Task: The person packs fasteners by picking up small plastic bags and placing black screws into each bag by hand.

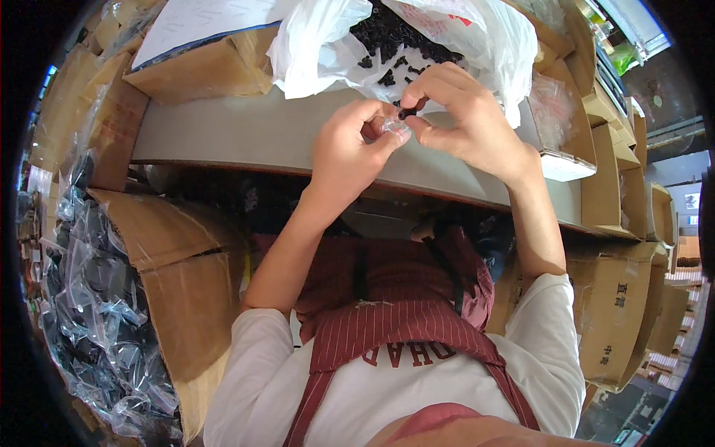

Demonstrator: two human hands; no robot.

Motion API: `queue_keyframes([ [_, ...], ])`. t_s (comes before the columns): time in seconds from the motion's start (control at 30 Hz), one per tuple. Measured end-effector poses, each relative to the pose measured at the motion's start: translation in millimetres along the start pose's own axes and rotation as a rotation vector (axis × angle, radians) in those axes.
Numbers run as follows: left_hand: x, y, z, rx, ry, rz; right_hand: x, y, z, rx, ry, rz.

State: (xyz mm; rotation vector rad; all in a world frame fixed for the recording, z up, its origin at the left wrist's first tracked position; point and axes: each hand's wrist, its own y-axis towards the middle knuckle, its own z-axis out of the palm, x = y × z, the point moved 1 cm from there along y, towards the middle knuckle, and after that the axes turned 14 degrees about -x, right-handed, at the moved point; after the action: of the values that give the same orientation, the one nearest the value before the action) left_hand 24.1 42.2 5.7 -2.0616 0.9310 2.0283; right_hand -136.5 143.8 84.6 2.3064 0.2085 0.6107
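Above the front part of the table my two hands meet. My left hand (356,138) is closed on a small clear plastic bag (397,128), pinched between thumb and fingers. Right beside it, my right hand (463,119) pinches a small black part (407,114) between thumb and forefinger, at the bag's upper edge. Whether the part is inside the bag's mouth or just touching it, I cannot tell. Just beyond my hands, a heap of similar small black parts (398,37) lies in an opened white plastic bag (316,52).
A cardboard box (216,67) with a white sheet on top stands at the table's (223,134) back left. To the left, a large open carton (175,261) holds many clear bags of black parts (112,320). A box with clear bags (553,112) and several cartons (614,313) line the right.
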Motion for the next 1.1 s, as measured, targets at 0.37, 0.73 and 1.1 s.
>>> queue_keyframes([
  [0.37, 0, -2, -5, 0.013, -0.116, 0.012, -33, -6, 9, 0.082, -0.181, 0.103],
  [0.73, -4, -3, -9, 0.007, -0.054, 0.040, -31, -4, 33, 0.151, -0.310, -0.022],
  [1.1, -5, -2, -11, -0.001, -0.039, 0.043, -27, -5, 23, 0.164, -0.325, 0.020],
])
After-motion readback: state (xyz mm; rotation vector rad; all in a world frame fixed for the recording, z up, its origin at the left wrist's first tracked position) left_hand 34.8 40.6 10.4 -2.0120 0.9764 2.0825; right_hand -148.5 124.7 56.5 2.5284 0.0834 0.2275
